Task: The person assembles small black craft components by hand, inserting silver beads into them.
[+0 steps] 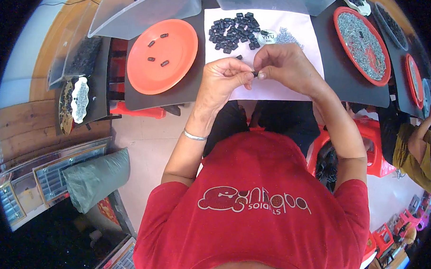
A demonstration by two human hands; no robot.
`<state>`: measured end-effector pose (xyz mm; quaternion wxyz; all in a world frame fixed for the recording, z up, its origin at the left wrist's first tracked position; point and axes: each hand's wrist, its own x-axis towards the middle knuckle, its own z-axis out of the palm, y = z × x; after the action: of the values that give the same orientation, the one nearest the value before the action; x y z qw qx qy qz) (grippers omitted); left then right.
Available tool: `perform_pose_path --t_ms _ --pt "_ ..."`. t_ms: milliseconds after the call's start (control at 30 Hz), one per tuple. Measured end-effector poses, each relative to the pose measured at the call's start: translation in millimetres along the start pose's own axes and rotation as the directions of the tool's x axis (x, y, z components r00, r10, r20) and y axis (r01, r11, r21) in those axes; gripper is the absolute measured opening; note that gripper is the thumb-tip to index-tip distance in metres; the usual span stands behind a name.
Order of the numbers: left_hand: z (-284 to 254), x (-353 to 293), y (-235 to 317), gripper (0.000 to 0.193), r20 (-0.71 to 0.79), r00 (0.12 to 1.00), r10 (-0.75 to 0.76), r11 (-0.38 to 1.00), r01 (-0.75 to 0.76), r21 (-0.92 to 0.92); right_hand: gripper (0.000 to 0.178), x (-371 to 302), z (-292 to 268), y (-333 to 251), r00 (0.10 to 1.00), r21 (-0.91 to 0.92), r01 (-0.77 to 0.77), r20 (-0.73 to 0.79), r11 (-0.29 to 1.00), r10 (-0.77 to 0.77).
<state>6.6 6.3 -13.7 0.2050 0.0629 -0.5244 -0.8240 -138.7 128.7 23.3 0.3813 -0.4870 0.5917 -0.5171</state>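
Note:
My left hand [227, 78] and my right hand [288, 66] meet above a white sheet [300, 87]. Both are closed in a pinch, fingertips together at a small black piece [255, 74], mostly hidden between them. Beyond my left hand lies a spread pile of small black plastic pieces [231, 33], with another lone black piece [239, 57] near my left fingers. Thin silver metal pins [287, 36] lie in a loose heap behind my right hand. An orange plate [179, 78] to the left bears several dark pieces like those on the sheet.
At the right, a red plate [337, 27] is heaped with silver metal pins. Translucent plastic bins [134, 18] stand along the far edge of the dark table [354, 94]. Another person's arm [419, 134] shows at the far right. Red stools [369, 135] stand below the table.

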Motion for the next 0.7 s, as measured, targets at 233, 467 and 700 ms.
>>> perform_pose_path --t_ms 233,467,700 --pt "0 0 0 0.009 -0.002 1.0 -0.003 0.992 0.003 0.126 0.011 -4 7 0 0.996 0.015 -0.084 -0.041 0.996 0.085" --pt "1 -9 5 0.011 -0.067 0.997 0.049 0.997 -0.044 0.066 0.015 -9 18 -7 0.992 0.038 -0.049 -0.117 0.998 0.053" --pt "-20 -23 65 0.019 -0.363 0.778 0.512 0.746 -0.194 0.637 0.012 -39 7 -8 0.967 -0.147 0.014 -0.248 0.989 -0.05"
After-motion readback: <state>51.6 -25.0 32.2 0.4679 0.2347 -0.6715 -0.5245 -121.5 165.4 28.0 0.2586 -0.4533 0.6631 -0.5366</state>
